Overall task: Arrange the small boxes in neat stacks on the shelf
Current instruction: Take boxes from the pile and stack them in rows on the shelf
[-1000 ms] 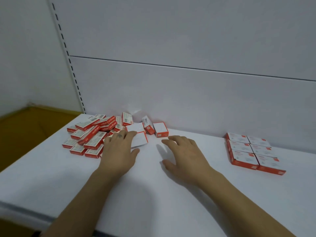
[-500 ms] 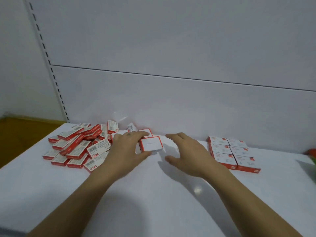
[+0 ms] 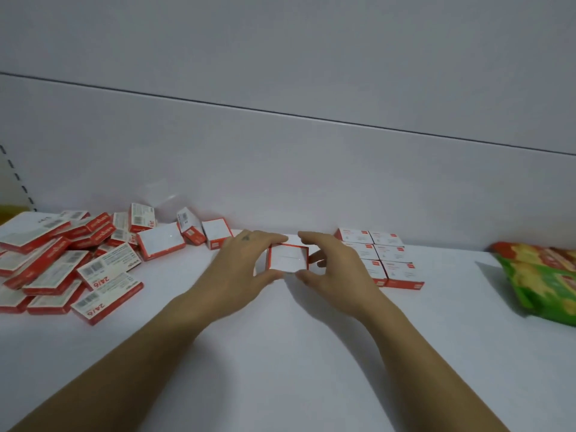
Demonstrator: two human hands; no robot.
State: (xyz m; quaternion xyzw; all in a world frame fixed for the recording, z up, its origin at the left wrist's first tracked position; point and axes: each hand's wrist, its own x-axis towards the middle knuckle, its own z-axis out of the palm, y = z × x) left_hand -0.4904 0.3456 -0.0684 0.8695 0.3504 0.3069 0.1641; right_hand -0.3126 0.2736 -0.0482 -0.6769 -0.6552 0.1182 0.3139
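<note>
White shelf (image 3: 280, 353) w/ a plain white back panel (image 3: 280, 166). At centre, near the back, one small box (image 3: 288, 260), white top w/ red edges, sits btwn both hands. The left hand (image 3: 240, 269) grips its left side, fingers curled over the far edge, thumb at the near edge. The right hand (image 3: 336, 272) pinches its right side the same way. Can't tell if the box is lifted or resting. Loose pile (image 3: 78, 260) of red-and-white boxes on the left. Neat block (image 3: 383, 257) of boxes just beside the right hand. Green snack packs (image 3: 542, 282) at far right.
</note>
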